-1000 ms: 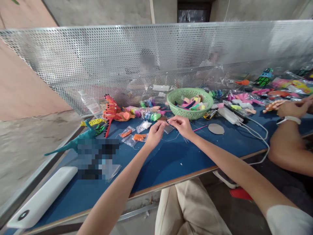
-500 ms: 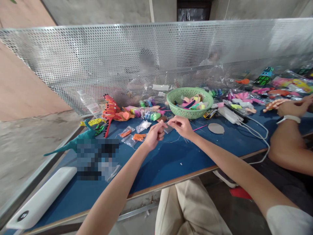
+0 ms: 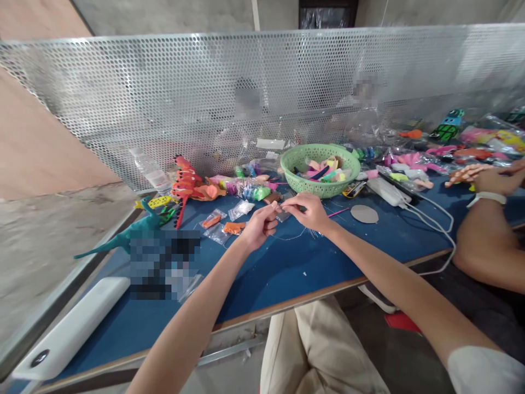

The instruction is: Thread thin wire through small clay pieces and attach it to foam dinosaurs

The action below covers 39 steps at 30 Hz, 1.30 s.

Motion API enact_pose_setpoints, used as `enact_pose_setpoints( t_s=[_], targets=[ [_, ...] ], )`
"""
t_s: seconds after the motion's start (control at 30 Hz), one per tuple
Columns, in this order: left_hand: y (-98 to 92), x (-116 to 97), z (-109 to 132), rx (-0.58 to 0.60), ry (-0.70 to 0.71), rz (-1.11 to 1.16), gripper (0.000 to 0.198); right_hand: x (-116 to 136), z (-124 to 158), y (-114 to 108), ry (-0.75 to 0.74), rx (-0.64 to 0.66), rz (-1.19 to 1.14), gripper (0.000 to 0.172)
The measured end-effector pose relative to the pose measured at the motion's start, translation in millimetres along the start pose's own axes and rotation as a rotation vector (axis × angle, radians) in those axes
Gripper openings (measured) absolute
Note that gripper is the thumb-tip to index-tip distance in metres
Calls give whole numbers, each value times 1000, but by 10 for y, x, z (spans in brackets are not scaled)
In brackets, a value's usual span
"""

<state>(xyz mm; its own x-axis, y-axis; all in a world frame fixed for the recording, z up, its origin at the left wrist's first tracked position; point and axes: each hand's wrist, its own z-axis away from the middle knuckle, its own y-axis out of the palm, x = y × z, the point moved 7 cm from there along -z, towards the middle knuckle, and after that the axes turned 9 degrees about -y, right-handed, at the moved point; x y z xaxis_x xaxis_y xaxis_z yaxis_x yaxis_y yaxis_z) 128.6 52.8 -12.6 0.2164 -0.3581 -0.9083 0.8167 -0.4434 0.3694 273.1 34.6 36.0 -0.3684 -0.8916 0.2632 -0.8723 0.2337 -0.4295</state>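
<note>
My left hand is closed with thumb and forefinger pinched, above the blue table. Fingertip to fingertip with it, my right hand is pinched too. Whatever sits between the fingertips is too small to make out. Thin pale wires lie on the table just below my right hand. Left of my hands are small clear bags with orange clay and white clay. Behind my right hand stands a green plastic basket holding colourful clay pieces.
A perforated metal screen runs along the back. To the left stand a teal dinosaur figure, a red-orange figure, a bottle and a long white device. A white power bank trails cables near a co-worker's arm.
The view has shifted slightly. My hands keep nearly the same pose, fingertips together. The co-worker's hands at the right have moved a little.
</note>
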Motion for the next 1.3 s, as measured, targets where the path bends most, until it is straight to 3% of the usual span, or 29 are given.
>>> enact_pose_setpoints(
  t_s=[0.27, 0.63, 0.97, 1.2, 1.3],
  targets=[
    [-6, 35, -18, 2, -14, 5, 39, 34, -12, -25, -63, 68, 100, 15],
    [-6, -13, 14, 27, 0, -19, 34, 84, -55, -47, -7, 18, -4, 14],
    [15, -20, 43, 60, -38, -30, 33, 99, -61, -33, 10, 92, -4, 17],
    [85, 5, 91, 204, -90, -94, 31, 115, -52, -19, -37, 91, 59, 18],
    [67, -38, 95, 172, -22, -197, 31, 117, -55, -16, -23, 101, 31, 18]
  ],
)
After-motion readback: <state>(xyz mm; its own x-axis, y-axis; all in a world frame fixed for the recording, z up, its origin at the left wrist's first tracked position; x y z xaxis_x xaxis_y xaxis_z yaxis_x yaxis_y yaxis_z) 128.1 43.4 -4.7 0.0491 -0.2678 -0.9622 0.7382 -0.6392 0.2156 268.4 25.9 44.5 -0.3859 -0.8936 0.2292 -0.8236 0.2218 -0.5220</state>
